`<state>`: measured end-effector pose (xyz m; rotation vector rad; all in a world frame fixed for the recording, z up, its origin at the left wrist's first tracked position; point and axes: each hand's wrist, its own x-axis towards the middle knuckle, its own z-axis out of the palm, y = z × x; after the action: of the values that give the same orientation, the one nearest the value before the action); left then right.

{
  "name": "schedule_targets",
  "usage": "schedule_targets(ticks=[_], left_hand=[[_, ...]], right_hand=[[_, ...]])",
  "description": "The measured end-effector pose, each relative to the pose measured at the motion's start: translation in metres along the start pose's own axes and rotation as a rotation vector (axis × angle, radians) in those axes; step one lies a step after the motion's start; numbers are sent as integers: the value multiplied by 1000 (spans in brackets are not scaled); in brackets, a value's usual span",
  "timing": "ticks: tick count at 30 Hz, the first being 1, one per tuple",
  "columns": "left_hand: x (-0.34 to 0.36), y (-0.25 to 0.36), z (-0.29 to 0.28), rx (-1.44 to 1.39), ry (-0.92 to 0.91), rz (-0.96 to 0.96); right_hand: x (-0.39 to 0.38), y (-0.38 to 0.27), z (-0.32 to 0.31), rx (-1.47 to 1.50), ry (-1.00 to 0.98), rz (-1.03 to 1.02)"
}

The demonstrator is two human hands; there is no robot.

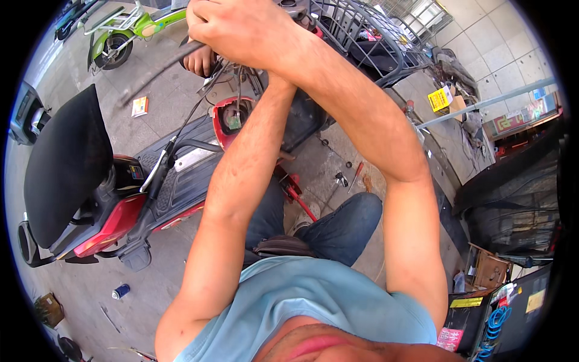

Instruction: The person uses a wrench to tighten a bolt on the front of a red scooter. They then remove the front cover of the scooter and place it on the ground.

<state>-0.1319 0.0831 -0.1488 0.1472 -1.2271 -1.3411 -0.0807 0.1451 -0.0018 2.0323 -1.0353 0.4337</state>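
Fingers (pixel 202 24) of the right hand (pixel 244 30) are curled about a dark rod (pixel 158 72) slanting down-left. Left hand obscured behind the right forearm (pixel 362 105); grip cannot be told. Below: red scooter (pixel 184 186), wires (pixel 240 81) exposed. Farther off: green scooter (pixel 154 25), upright.

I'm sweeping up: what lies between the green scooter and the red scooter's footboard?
Head view: a small orange-and-white box lies on the paving between the green scooter and the footboard; a blurred dark rod also crosses there.
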Motion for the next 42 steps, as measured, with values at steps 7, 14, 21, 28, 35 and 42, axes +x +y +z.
schedule_targets(ticks=[7,14,21,28,35,42], left_hand=[[-10,23,26,308,268,252],[-8,24,16,342,351,289],[-7,23,16,350,315,273],[-8,31,18,333,311,280],[-2,28,9,284,246,272],[-3,23,19,336,204,276]], right_hand=[[53,101,108,388,-481,520],[67,119,91,842,-545,793],[59,155,123,903,-344,1055],[-11,173,58,1220,486,1361],[-85,96,-12,1180,1069,1226],[-112,-4,-37,736,776,721]])
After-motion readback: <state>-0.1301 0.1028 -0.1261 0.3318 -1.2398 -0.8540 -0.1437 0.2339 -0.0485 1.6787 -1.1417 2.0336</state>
